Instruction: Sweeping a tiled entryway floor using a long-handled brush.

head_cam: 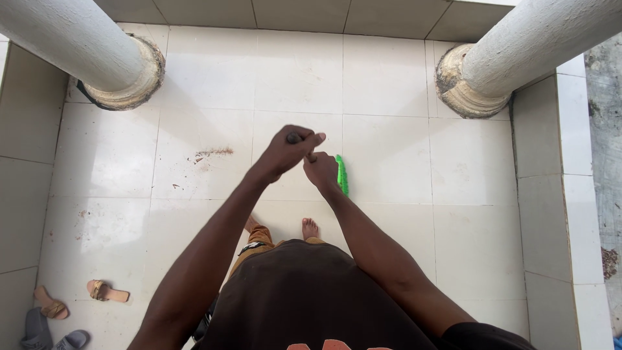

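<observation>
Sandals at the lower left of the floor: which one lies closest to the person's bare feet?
The tan sandal lying alone, farthest right of the group. The other tan one and the grey pair lie nearer the left wall, farther from the feet.

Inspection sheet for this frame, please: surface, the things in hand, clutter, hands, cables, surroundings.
Surface: white tiled floor, with a streak of brown dirt left of the hands.
Things in hand: broom handle, seen end-on; green broom head on the floor.
Clutter: tan sandals and grey slippers at lower left.
Hands: left hand wrapped round the handle top; right hand gripping just below it.
Cables: nothing seen.
Surroundings: two white pillars, left and right, with worn bases; low tiled ledges on both sides.
</observation>
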